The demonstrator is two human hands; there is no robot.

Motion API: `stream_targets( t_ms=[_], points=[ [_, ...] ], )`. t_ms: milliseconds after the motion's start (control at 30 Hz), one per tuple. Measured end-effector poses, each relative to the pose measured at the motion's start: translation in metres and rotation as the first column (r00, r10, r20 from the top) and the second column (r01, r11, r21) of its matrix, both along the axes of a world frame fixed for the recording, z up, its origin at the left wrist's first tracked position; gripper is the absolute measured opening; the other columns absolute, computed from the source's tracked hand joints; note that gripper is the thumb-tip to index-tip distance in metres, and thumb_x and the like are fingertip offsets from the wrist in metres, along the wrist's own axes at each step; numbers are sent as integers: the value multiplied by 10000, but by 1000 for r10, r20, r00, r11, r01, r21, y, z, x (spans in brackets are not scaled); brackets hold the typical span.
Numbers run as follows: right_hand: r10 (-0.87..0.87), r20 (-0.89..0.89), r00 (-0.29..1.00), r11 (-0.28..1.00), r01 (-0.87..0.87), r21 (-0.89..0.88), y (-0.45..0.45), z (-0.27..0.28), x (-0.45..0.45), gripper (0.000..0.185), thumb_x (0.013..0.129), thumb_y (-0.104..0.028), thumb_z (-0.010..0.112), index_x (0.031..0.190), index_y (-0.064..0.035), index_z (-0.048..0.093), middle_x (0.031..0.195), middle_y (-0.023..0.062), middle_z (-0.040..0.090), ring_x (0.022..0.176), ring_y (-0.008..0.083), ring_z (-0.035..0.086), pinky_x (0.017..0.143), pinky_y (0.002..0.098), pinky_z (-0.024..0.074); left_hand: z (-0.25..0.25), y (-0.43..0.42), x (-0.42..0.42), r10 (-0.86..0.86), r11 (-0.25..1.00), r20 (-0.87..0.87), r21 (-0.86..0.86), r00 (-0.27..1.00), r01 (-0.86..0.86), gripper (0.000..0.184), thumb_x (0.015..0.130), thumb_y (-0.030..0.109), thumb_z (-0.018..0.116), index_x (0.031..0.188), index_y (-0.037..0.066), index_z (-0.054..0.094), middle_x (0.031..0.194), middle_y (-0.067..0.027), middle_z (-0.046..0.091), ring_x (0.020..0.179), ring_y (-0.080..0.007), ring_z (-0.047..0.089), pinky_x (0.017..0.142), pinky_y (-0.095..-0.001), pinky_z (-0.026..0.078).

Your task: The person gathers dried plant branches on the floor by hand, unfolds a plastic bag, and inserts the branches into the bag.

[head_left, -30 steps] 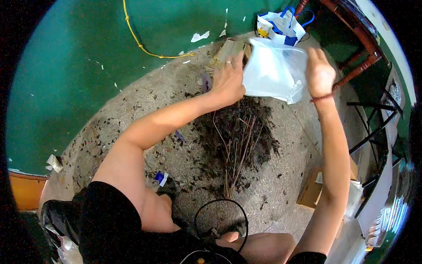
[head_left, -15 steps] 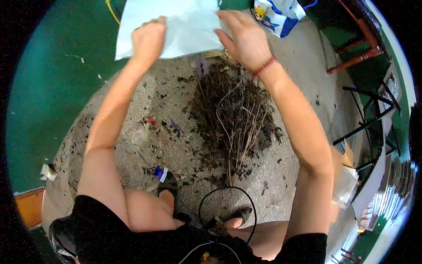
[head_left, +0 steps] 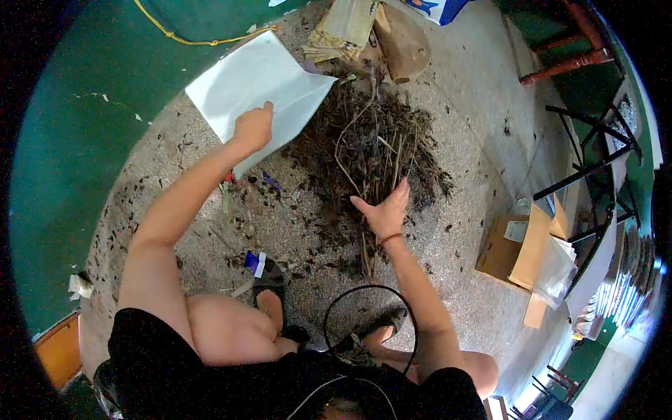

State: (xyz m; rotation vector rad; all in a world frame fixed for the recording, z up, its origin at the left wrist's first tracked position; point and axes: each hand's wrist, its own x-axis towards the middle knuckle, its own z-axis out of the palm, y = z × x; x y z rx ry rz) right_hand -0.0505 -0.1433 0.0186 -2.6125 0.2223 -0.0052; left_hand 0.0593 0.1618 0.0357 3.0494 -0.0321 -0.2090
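A white plastic bag [head_left: 245,77] lies flat on the floor at the upper left. My left hand [head_left: 253,129] is on its lower part, the index finger extended and the other fingers curled; whether it grips the plastic is hidden. Right of the bag spreads a heap of dark dried plants [head_left: 392,140] with long thin stems. My right hand [head_left: 386,210] rests at the lower stems, thumb and fingers spread apart, with nothing held.
Stacked yellowish papers [head_left: 343,28] and a brown rounded object [head_left: 402,45] lie beyond the heap. An open cardboard box [head_left: 500,245] stands at right, near black metal legs [head_left: 581,182]. A yellow rope [head_left: 189,40] lies upper left. Leaf bits litter the floor.
The white bag, earlier held up between both hands, now lies on the floor at left. My right hand has left it and moved down to the plant stems.
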Motion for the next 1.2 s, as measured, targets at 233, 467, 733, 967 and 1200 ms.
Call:
stream_targets(
  t_ms=[233, 467, 733, 967, 1200],
  points=[
    [-58, 26, 998, 969, 50, 242, -42, -30, 30, 842, 476, -283, 810, 1126, 61, 400, 889, 194, 604, 787, 339, 589, 753, 371, 463, 39, -46, -9, -111, 974, 308, -155, 945, 165, 614, 695, 119, 559, 1230, -24, 295, 1190, -259, 370, 1045, -390, 425, 883, -425, 374],
    [48, -119, 992, 608, 66, 791, -72, 53, 32, 288, 625, 0, 668, 897, 51, 586, 868, 82, 619, 759, 153, 575, 713, 288, 460, 49, -102, -27, -215, 620, 317, -687, 924, 380, 726, 733, 386, 620, 1187, -98, 324, 1185, -281, 364, 1111, -390, 374, 963, -401, 295],
    [67, -99, 993, 502, 52, 864, -61, 84, 35, 420, 591, 40, 664, 988, 40, 528, 856, 64, 616, 768, 141, 572, 752, 269, 448, 41, -155, -34, -84, 358, 44, -931, 995, 71, 1082, 648, 417, 721, 1338, -16, 9, 1351, -233, 191, 1247, -311, 240, 1022, -370, 215],
    [-164, -44, 986, 599, 135, 789, -82, 105, 38, 335, 587, -76, 687, 888, 27, 581, 836, 55, 612, 746, 146, 539, 731, 281, 413, 42, -146, -49, 72, 43, -44, -998, 996, -47, 963, 684, 317, 714, 1366, 113, 65, 1356, -171, 205, 1163, -271, 364, 975, -402, 290],
    [-66, -67, 996, 677, 94, 730, -121, 91, 46, 379, 617, -115, 661, 956, 35, 580, 855, 72, 617, 792, 154, 546, 771, 270, 403, -1, -124, -39, -420, 659, 222, -592, 880, 464, 928, 728, 406, 629, 1346, 5, 64, 1355, -249, 185, 1253, -372, 213, 1029, -419, 193]
  ],
)
